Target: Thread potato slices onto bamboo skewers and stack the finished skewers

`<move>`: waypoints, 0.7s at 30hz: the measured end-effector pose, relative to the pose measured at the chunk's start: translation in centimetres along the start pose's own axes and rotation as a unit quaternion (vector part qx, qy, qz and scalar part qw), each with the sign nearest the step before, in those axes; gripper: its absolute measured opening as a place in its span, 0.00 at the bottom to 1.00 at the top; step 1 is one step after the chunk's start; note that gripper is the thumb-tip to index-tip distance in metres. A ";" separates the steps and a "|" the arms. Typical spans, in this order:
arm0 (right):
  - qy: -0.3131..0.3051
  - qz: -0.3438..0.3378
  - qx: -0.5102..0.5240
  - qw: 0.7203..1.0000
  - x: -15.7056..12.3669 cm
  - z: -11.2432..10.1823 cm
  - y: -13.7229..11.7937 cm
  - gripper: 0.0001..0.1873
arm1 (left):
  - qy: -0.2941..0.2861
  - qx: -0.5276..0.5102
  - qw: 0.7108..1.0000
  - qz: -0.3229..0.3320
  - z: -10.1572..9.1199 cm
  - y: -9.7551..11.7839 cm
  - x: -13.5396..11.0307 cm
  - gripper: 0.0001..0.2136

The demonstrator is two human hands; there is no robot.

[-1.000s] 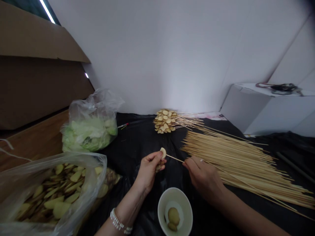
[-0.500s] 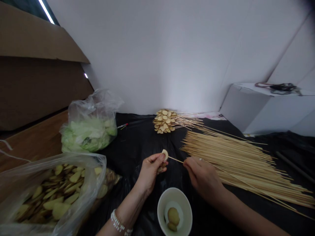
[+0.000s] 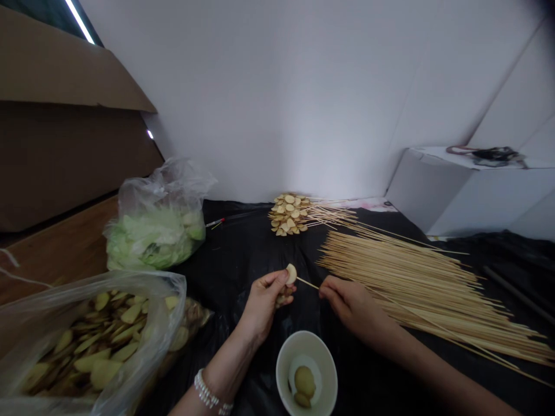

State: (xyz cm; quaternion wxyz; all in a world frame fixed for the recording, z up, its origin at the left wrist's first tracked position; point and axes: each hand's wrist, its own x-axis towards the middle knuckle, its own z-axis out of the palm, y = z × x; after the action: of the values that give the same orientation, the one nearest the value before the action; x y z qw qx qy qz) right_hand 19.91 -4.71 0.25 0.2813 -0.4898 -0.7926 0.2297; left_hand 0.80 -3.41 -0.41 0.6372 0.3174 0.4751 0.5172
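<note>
My left hand (image 3: 263, 303) pinches a pale potato slice (image 3: 291, 273) between thumb and fingertips, with more slices tucked in its palm. My right hand (image 3: 350, 302) is closed on a thin bamboo skewer (image 3: 307, 282) whose tip meets the slice. Both hands hover over the black table cover (image 3: 243, 254). A small white bowl (image 3: 307, 370) with two slices in liquid stands just below the hands.
A clear bag of potato slices (image 3: 91, 341) lies at the lower left, a bag of green leaves (image 3: 156, 231) behind it. A large heap of bare skewers (image 3: 416, 283) spreads to the right. Loaded skewers (image 3: 291, 214) lie by the wall. A white box (image 3: 468, 190) stands far right.
My right hand has moved left toward the slice, so less bare skewer shows between the hands. The left hand has stayed nearly in place.
</note>
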 end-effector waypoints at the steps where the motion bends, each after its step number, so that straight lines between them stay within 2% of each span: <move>1: 0.011 -0.004 -0.012 1.000 0.0 0.1 -0.1 0.11 | 0.003 -0.005 1.000 0.004 0.0 0.1 0.0 0.16; 5: 0.077 -0.041 -0.101 0.991 -0.2 0.5 -0.1 0.05 | 0.028 -0.024 0.999 0.004 -0.1 0.5 0.2 0.14; 8: 0.115 -0.086 -0.183 0.973 -0.5 0.8 0.2 0.08 | 0.038 -0.036 0.999 -0.012 -0.1 0.7 0.1 0.13; 11: 0.131 -0.122 -0.245 0.953 -0.8 1.1 0.5 0.13 | 0.024 -0.030 0.999 -0.016 -0.1 0.7 0.0 0.13; 14: 0.110 -0.112 -0.241 0.958 -0.9 1.2 0.4 0.14 | 0.006 -0.019 1.000 -0.010 -0.1 0.6 -0.1 0.14; 18: 0.032 -0.041 -0.138 0.989 -0.6 0.7 0.0 0.14 | -0.009 -0.003 1.000 -0.012 -0.1 0.5 -0.2 0.15; 21: 0.007 -0.017 -0.095 0.995 -0.3 0.4 -0.1 0.15 | -0.003 0.000 1.000 -0.009 0.0 0.5 -0.1 0.15</move>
State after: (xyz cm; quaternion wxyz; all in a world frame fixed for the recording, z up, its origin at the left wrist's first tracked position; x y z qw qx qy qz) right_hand 19.67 -5.05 -0.07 0.2435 -0.5019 -0.8171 0.1452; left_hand 0.58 -3.39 0.11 0.6433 0.3146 0.4762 0.5103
